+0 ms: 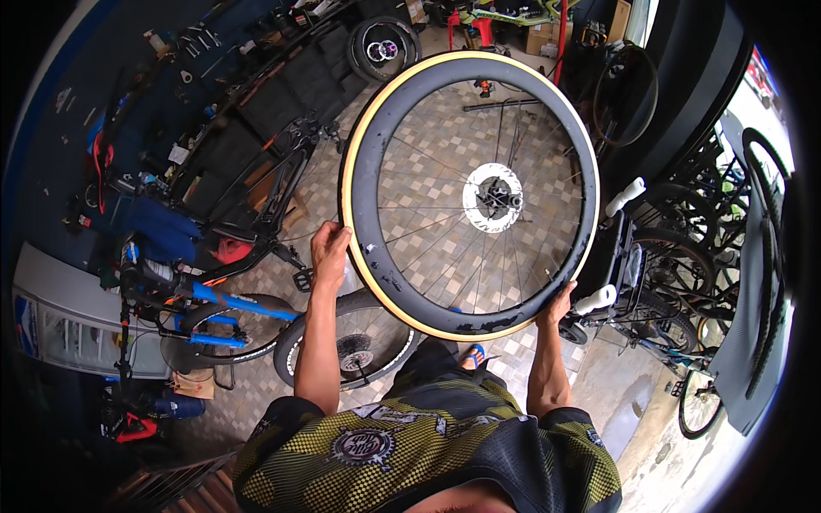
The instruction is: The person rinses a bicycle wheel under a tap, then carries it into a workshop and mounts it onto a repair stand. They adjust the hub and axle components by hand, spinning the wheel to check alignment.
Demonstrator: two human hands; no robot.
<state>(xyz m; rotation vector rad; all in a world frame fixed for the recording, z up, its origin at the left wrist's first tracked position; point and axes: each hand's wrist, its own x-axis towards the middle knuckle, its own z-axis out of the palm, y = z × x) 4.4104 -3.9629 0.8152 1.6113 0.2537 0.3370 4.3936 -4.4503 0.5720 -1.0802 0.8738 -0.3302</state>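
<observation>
A bicycle wheel (368,171) with a deep black rim and a tan-sided tyre is held up in front of me. At its hub sits a white-and-black disc brake rotor (471,203), and thin spokes run out to the rim. My left hand (330,250) grips the tyre at the wheel's left side, fingers behind it. My right hand (558,303) holds the lower right of the tyre, its fingers partly hidden behind. Dark patches and marks show on the rim's lower part. A small valve stem (548,274) points inward near my right hand.
A blue bicycle (231,301) stands at the left, and another wheel (349,355) leans low near my left forearm. Several bicycles (676,248) crowd the right side. A dark workbench (291,94) with tools lies at the far left. Tiled floor (428,154) shows through the spokes.
</observation>
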